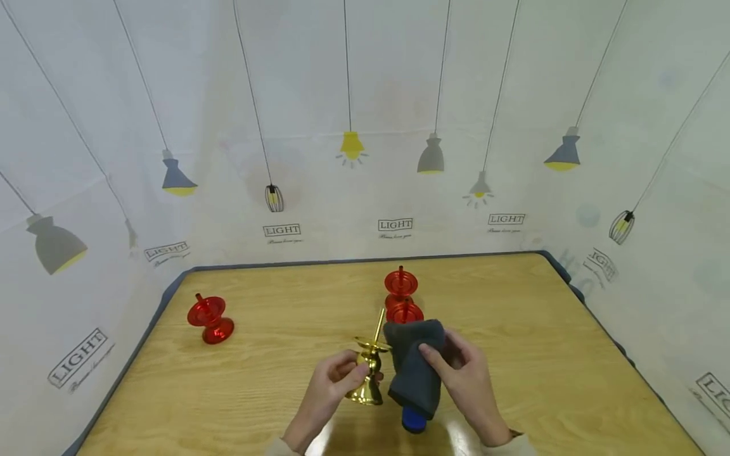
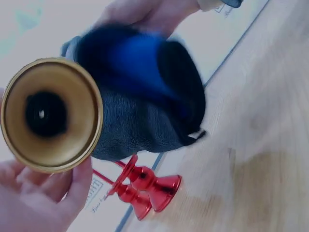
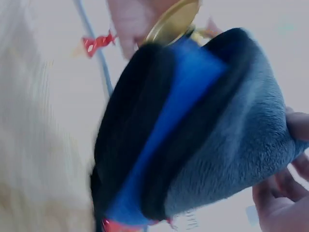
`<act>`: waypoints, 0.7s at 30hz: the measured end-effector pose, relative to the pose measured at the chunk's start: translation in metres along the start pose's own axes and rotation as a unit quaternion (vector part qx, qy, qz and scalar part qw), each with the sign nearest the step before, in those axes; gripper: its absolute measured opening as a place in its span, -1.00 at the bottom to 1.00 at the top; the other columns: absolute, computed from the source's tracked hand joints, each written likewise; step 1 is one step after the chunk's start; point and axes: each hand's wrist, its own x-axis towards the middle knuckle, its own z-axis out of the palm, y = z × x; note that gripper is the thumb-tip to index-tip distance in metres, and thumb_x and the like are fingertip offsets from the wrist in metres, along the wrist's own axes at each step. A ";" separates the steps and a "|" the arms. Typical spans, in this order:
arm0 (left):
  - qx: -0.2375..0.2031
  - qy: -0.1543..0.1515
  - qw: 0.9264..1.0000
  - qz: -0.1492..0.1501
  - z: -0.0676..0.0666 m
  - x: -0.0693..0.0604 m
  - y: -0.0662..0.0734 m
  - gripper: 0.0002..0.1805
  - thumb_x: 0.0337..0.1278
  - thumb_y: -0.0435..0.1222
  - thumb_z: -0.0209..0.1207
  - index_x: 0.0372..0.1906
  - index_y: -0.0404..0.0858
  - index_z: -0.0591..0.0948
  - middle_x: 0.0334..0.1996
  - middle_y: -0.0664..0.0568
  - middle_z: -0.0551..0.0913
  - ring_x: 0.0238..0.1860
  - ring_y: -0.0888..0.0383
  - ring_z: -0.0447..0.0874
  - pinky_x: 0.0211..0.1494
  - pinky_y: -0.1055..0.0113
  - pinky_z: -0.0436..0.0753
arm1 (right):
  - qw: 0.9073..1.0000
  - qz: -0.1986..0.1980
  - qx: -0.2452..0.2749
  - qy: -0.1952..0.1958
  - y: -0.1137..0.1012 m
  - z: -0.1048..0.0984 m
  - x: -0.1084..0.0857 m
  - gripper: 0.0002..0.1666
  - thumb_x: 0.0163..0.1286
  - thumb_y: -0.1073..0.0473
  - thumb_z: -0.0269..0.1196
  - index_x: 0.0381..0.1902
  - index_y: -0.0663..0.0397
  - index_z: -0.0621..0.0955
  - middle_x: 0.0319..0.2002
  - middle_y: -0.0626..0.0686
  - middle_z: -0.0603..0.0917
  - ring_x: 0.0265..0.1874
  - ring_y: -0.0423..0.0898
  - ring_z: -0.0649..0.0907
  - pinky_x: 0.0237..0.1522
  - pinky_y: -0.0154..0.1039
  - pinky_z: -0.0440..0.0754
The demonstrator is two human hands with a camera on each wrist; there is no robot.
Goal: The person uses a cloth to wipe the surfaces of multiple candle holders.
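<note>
Gold and glossy, the candle holder shows in the head view raised over the surface, its waist grasped by the fingers of the left hand. The right hand pinches a dark grey cloth just beside it; two red holders stand behind, a third red holder well apart on the left.

The left wrist view shows the holder's broad base from below, dark at its centre. It looks stiff, probably light and rather slippery; the narrow waist seems the surest grip, leaving dish and spike free.

In the right wrist view the cloth, blurred, folds round a blue area; soft and limp, it is best taken bunched, as these fingers pinch its edge.
</note>
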 end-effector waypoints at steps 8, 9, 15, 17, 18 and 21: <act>0.093 0.096 0.991 -0.010 0.017 -0.001 0.009 -0.82 0.25 -0.24 0.35 -0.22 -0.29 0.78 -0.35 -0.12 0.79 -0.39 0.27 0.77 -0.25 0.38 0.71 | 0.966 -0.227 -0.103 -0.072 0.001 0.005 0.003 -0.51 0.16 0.41 0.48 0.07 0.06 0.69 -0.07 0.09 0.78 -0.06 -0.17 0.76 0.01 -0.41 0.67; 0.104 0.097 0.990 -0.004 0.019 -0.002 0.009 -0.83 0.25 -0.23 0.36 -0.23 -0.27 0.79 -0.38 -0.09 0.79 -0.40 0.28 0.77 -0.25 0.39 0.71 | 0.960 -0.243 -0.120 -0.075 0.001 0.006 0.003 -0.50 0.16 0.40 0.49 0.07 0.05 0.69 -0.07 0.07 0.78 -0.05 -0.15 0.76 0.04 -0.44 0.64; 0.110 0.081 0.991 -0.003 0.020 -0.001 0.013 -0.80 0.26 -0.22 0.35 -0.21 -0.31 0.78 -0.37 -0.09 0.80 -0.39 0.31 0.75 -0.24 0.41 0.69 | 0.941 -0.287 -0.158 -0.085 0.002 0.010 0.005 -0.52 0.20 0.42 0.44 0.08 0.06 0.67 -0.08 0.00 0.76 -0.06 -0.08 0.74 0.12 -0.47 0.58; 0.081 0.070 0.994 -0.022 0.019 -0.001 0.014 -0.76 0.27 -0.24 0.34 -0.18 -0.38 0.76 -0.35 -0.06 0.80 -0.36 0.31 0.74 -0.23 0.42 0.66 | 0.941 -0.293 -0.152 -0.081 0.003 0.011 0.005 -0.52 0.21 0.44 0.43 0.09 0.08 0.66 -0.08 0.03 0.76 -0.07 -0.07 0.74 0.11 -0.45 0.59; 0.060 0.063 0.996 -0.034 0.018 0.000 0.015 -0.74 0.28 -0.25 0.32 -0.17 -0.41 0.75 -0.35 -0.02 0.79 -0.35 0.33 0.71 -0.23 0.43 0.64 | 0.942 -0.293 -0.146 -0.077 0.004 0.012 0.004 -0.52 0.21 0.46 0.42 0.09 0.10 0.66 -0.09 0.05 0.76 -0.08 -0.07 0.74 0.11 -0.44 0.60; -0.056 0.011 0.996 -0.072 0.016 0.002 0.014 -0.72 0.37 -0.27 0.20 -0.15 -0.45 0.72 -0.36 0.10 0.76 -0.33 0.30 0.70 -0.17 0.40 0.65 | 0.953 -0.274 -0.118 -0.058 0.008 0.014 0.002 -0.51 0.18 0.51 0.41 0.08 0.15 0.67 -0.08 0.12 0.77 -0.06 -0.13 0.75 0.09 -0.44 0.61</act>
